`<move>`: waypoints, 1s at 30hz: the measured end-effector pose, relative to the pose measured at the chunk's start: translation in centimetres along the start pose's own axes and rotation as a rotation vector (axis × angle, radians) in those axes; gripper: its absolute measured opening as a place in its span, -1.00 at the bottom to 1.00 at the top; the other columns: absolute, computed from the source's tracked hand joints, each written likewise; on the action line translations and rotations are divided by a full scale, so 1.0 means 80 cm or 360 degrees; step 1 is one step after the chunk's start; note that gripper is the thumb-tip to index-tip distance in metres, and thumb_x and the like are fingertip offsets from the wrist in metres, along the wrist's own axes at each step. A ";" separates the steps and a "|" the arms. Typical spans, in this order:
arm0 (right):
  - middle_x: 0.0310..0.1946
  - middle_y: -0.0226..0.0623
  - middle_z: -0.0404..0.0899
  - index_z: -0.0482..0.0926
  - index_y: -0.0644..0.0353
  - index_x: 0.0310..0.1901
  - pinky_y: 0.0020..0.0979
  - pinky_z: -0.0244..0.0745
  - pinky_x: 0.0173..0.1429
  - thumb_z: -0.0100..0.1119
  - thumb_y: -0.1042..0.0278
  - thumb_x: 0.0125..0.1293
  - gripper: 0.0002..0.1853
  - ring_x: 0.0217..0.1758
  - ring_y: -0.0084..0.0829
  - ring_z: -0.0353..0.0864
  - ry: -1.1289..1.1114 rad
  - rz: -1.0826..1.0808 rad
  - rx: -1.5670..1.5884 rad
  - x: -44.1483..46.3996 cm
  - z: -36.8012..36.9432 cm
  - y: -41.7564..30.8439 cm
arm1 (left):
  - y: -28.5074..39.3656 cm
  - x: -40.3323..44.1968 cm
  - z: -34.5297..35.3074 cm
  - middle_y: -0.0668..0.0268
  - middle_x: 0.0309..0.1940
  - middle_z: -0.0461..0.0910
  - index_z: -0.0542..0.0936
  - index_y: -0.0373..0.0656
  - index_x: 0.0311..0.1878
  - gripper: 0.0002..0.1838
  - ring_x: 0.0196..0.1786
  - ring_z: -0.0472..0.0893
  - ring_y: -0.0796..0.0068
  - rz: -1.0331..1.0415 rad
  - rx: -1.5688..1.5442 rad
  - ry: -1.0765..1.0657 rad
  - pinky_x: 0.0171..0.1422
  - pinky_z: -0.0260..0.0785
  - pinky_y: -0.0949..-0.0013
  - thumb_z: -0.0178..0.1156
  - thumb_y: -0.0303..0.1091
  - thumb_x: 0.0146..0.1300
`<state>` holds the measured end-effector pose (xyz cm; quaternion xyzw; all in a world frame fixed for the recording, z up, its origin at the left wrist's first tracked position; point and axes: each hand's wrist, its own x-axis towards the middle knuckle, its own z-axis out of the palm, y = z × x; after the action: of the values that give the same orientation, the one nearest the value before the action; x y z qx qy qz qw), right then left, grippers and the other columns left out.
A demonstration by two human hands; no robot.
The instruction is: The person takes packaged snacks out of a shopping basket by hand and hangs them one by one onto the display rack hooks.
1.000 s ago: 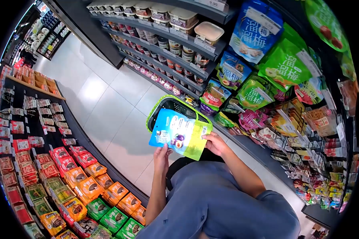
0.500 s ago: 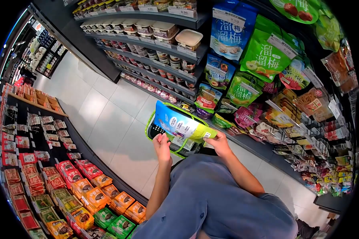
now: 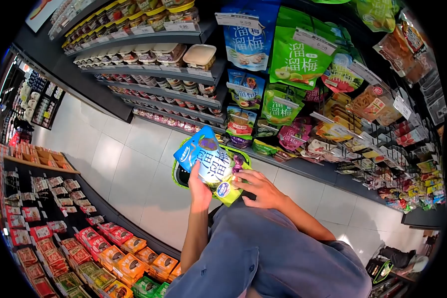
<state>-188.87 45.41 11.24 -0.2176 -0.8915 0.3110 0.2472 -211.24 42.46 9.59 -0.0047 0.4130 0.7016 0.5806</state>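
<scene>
A blue and green bag of dried plums (image 3: pixel 211 161) is held up at my waist, its printed front with large characters facing me. My left hand (image 3: pixel 199 191) grips the bag's lower left side, thumb lying on the front and the other fingers hidden behind. My right hand (image 3: pixel 263 189) rests its outstretched fingers on the front near the right edge, the thumb apart below. Beneath the bag, a black shopping basket (image 3: pixel 180 179) with a bright green rim is partly covered; its contents are hidden.
Right of centre, a rack holds hanging snack bags (image 3: pixel 303 57) with price tags. Shelves of packed tubs (image 3: pixel 169 52) stand ahead. A low display of red and orange packets (image 3: pixel 129 263) lines the left. Pale floor tiles (image 3: pixel 149 159) run between them.
The bag has turned from its back to its front. My left hand has taken hold of it; my right hand has moved from its bottom end onto its front. The view has shifted right.
</scene>
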 end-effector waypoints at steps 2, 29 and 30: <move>0.28 -0.08 0.38 0.50 0.16 0.20 -0.11 0.30 0.34 0.31 0.44 0.01 -0.39 0.31 -0.03 0.36 0.0093 0.0065 0.0114 -0.003 0.002 0.004 | 0.006 -0.002 0.010 0.18 0.18 0.53 0.37 -0.29 0.27 -0.55 0.19 0.56 0.26 0.0002 -0.0018 -0.0099 0.27 0.40 0.19 -0.01 -0.20 0.45; -0.02 -0.24 0.63 0.48 0.34 0.10 -0.42 0.46 0.19 0.37 0.45 0.23 -0.57 0.07 -0.49 0.57 0.0793 0.1062 0.1749 0.062 0.029 -0.011 | 0.037 0.000 -0.017 0.29 -0.07 0.66 0.61 -0.27 0.03 -0.69 -0.05 0.61 0.56 0.0135 0.0662 -0.0398 0.10 0.45 0.40 0.33 -0.38 0.26; -0.02 -0.24 0.63 0.48 0.34 0.10 -0.42 0.46 0.19 0.37 0.45 0.23 -0.57 0.07 -0.49 0.57 0.0794 0.1070 0.1745 0.063 0.031 -0.011 | 0.038 -0.001 -0.019 0.29 -0.07 0.66 0.61 -0.28 0.02 -0.70 -0.06 0.61 0.56 0.0146 0.0643 -0.0385 0.10 0.45 0.40 0.33 -0.38 0.26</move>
<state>-194.43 46.44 11.67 -0.3908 -0.4062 0.7174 0.4094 -214.47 41.56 10.35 0.2144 0.4721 0.6259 0.5827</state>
